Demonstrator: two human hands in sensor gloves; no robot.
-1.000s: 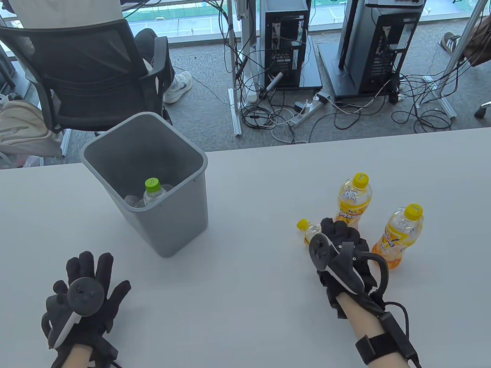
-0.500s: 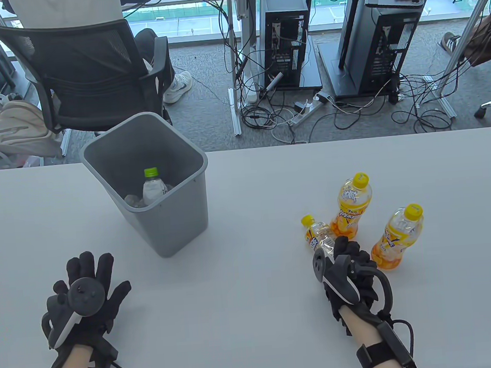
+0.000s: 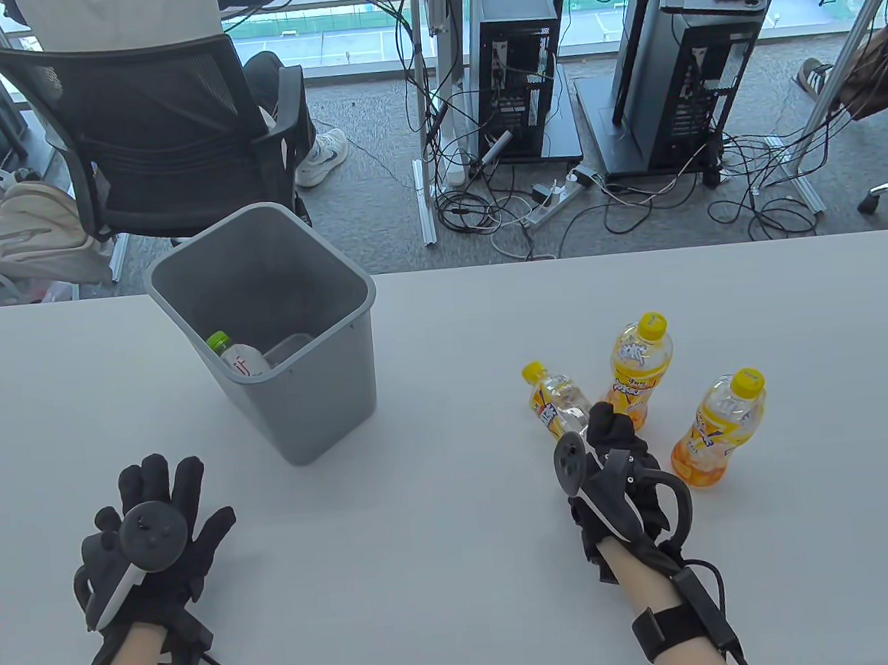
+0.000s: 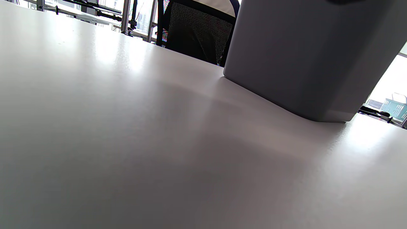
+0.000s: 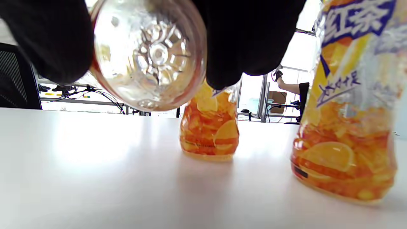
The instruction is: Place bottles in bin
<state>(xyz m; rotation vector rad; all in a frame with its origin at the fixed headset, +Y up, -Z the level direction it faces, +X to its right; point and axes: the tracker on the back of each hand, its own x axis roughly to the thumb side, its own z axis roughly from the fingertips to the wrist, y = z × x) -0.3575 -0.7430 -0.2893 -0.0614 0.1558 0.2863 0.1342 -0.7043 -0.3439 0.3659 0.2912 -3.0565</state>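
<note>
While the tabletop [image 3: 444,332] carries everything, the grey bin [image 3: 318,388] is seen at its left, with a green-capped bottle [image 3: 236,358] lying tilted inside. Two full orange bottles [image 3: 641,363] [image 3: 719,429] are stood upright at the right, near each other. The left hand [image 3: 153,536] is laid flat, fingers spread, holding nothing. A clear bottle [image 3: 558,408] is gripped by the right hand [image 3: 617,480] and held off the surface, cap pointing away.

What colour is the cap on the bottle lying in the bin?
Green cap, best seen in the table view inside the grey bin.
</note>
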